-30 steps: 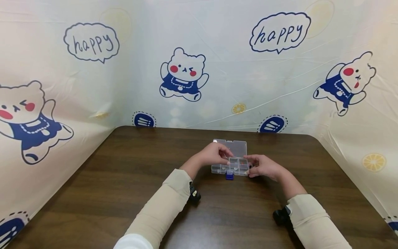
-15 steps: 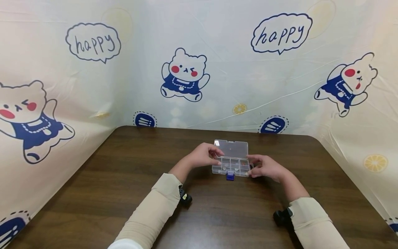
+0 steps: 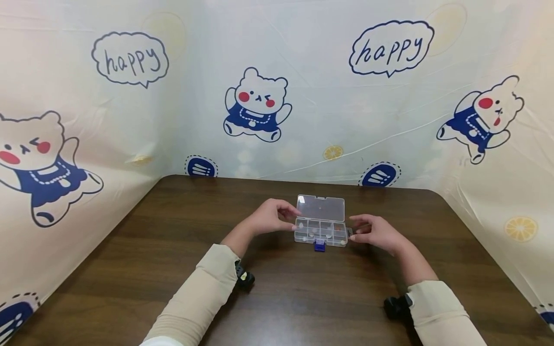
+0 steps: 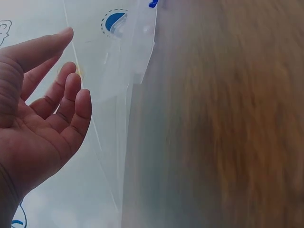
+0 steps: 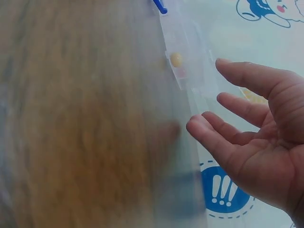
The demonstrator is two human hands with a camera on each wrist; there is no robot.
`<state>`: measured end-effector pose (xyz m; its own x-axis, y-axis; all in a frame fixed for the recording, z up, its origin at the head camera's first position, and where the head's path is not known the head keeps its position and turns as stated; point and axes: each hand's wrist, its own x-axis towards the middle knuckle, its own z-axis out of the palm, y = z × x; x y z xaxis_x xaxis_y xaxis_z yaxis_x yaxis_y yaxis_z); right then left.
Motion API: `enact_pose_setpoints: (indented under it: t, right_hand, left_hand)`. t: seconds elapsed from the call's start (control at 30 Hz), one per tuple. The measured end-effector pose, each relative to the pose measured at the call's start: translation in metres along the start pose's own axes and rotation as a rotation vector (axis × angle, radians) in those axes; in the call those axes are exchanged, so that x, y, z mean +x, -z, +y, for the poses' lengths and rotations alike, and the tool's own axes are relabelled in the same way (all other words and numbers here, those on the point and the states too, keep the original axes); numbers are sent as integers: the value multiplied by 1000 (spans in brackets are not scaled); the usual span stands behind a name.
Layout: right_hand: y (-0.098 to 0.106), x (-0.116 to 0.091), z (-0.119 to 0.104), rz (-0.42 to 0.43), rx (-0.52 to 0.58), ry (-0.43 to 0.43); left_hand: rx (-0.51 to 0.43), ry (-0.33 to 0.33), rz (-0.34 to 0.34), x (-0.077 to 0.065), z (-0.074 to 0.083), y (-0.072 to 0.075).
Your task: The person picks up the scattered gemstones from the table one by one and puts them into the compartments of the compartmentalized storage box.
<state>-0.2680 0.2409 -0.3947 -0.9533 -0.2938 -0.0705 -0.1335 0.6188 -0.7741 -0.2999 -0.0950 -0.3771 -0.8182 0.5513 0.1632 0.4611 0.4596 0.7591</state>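
Flanking a small clear compartment box (image 3: pixel 321 232) that sits near the middle of the desk (image 3: pixel 173 250), closer to its far edge than its near one, the person's two hands hang just beside the box's short ends. The left hand (image 3: pixel 270 218) is at the box's left end, its grip apart: the fingers are loosely extended with nothing between them, and from the head view I cannot tell whether the fingertips brush the plastic or stop just short. The left wrist view shows that hand (image 4: pixel 38 118) with the palm open and the fingers relaxed, the clear box (image 4: pixel 128 57) blurred just past them. The right hand (image 3: pixel 375 231) is at the box's right end, its grip likewise apart and holding nothing; the right wrist view shows it (image 5: pixel 256 147) with fingers spread and gently bent, near the box wall (image 5: pixel 183 52) but not plainly touching.

The box's clear lid (image 3: pixel 321 209) stands open, tipped back toward the far edge of the desk. A small blue latch (image 3: pixel 319 245) hangs at the middle of the front wall. Inside, the compartments hold tiny pieces, pale round ones and an orange one toward the right end; they are too small to name. Both forearms wear beige sleeves (image 3: pixel 203 298). Behind the desk hangs a cloth backdrop (image 3: pixel 259 103) printed with bears.
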Motion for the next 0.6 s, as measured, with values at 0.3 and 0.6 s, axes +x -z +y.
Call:
enact_pose_setpoints:
  t: [0.3,0.6]
  right_hand:
    - [5,-10,-4,50,-62,8]
    - [8,-25,-7,122,-15,87]
  left_hand:
    - [29,12,42,-14,-7,11]
    - [21,5,31,-32,-12,24]
